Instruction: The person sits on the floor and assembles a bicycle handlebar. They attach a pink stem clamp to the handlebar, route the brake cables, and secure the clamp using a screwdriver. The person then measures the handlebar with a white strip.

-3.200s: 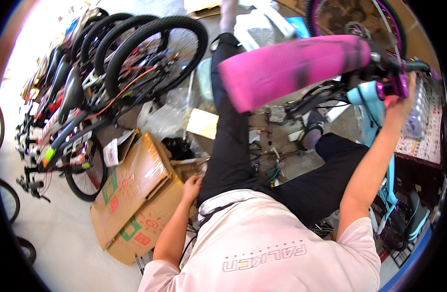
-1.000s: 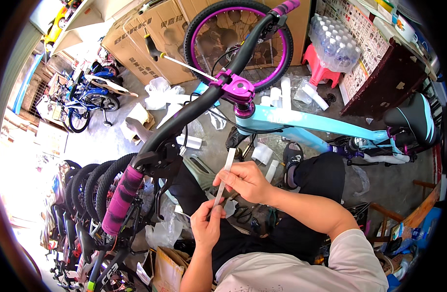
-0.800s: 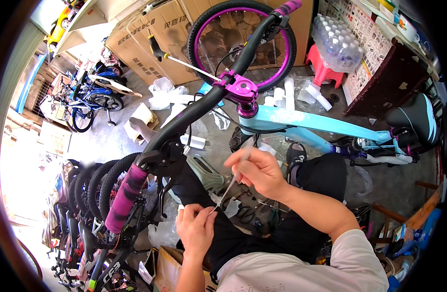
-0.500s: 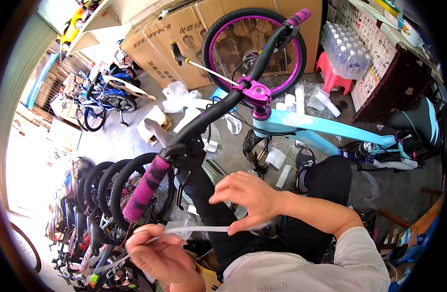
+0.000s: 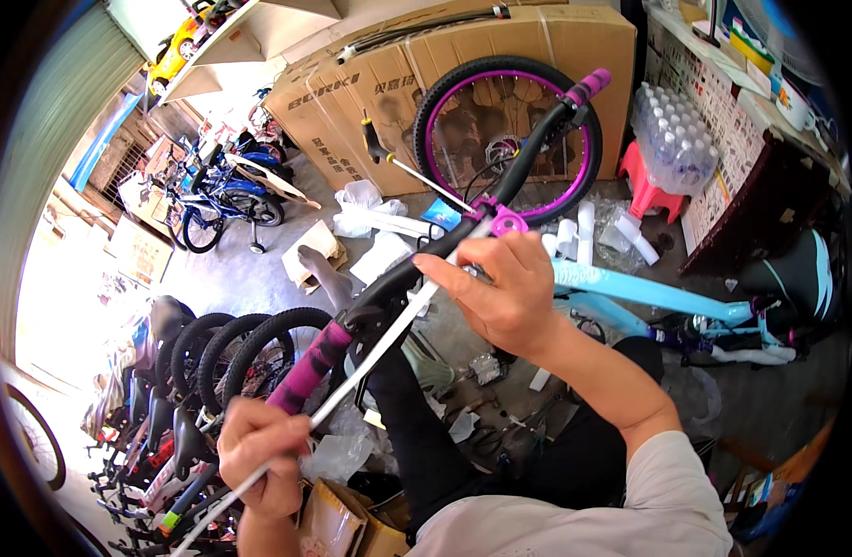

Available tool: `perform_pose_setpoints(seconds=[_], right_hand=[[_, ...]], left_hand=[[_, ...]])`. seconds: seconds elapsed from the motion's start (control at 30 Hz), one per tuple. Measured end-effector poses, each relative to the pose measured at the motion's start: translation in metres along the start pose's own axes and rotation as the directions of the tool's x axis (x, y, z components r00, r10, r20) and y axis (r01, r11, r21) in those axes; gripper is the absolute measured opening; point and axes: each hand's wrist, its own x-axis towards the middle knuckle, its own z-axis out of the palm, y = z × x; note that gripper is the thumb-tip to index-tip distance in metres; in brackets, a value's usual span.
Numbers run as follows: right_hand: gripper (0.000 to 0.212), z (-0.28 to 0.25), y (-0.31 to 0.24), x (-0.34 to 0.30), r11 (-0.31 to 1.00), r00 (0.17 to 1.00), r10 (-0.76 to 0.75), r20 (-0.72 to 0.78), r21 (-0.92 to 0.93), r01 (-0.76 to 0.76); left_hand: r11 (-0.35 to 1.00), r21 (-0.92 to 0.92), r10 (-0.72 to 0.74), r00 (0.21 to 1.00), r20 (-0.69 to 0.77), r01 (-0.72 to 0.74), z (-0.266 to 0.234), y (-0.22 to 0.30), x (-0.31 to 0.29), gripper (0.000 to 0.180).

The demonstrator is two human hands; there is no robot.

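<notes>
A long, narrow white strip (image 5: 381,347) is stretched at a slant between my two hands, along the near side of the black handlebar (image 5: 395,280). My left hand (image 5: 263,455) is closed round its lower part, and the tail runs down to the lower edge. My right hand (image 5: 502,292) pinches it higher up, in front of the purple stem (image 5: 508,223), which it partly hides. The purple and black grip (image 5: 307,369) is just above my left hand. A tool with a black and yellow handle (image 5: 374,141) leans with its shaft against the stem.
The light blue bike frame (image 5: 658,290) extends right. Behind it, a purple-rimmed wheel (image 5: 428,139) stands against a large cardboard box (image 5: 324,121). Bottles (image 5: 676,130) sit on a red stool (image 5: 650,186). Several bicycles (image 5: 180,422) crowd the left. White packing scraps (image 5: 381,258) litter the floor.
My right hand has moved up towards the stem, drawing the strip out into a long slanting line. My left hand has turned and closed round it. The view has shifted slightly.
</notes>
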Motion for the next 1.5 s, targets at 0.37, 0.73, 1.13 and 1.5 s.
perform_pose_setpoints(seconds=[0.37, 0.73, 1.13, 1.5], right_hand=[[0.031, 0.041, 0.023, -0.018, 0.980, 0.998, -0.003, -0.057, 0.201, 0.015], [0.031, 0.047, 0.016, -0.039, 0.983, 0.999, 0.028, 0.037, 0.180, -0.034], [0.031, 0.049, 0.031, -0.027, 0.981, 0.997, -0.043, -0.062, 0.188, 0.054], [0.033, 0.054, 0.026, -0.032, 0.970, 1.000, 0.002, -0.031, 0.243, 0.006]], left_hand=[[0.961, -0.254, -0.066, 0.983, 0.172, 0.109, -0.030, -0.010, 0.045, 0.018], [0.951, -0.256, -0.154, 0.983, 0.101, 0.175, -0.033, -0.026, 0.041, 0.021], [0.968, -0.238, -0.064, 0.994, 0.086, 0.083, -0.032, -0.040, 0.029, 0.025], [0.978, -0.196, -0.044, 0.992, 0.115, 0.066, -0.030, -0.049, 0.032, 0.024]])
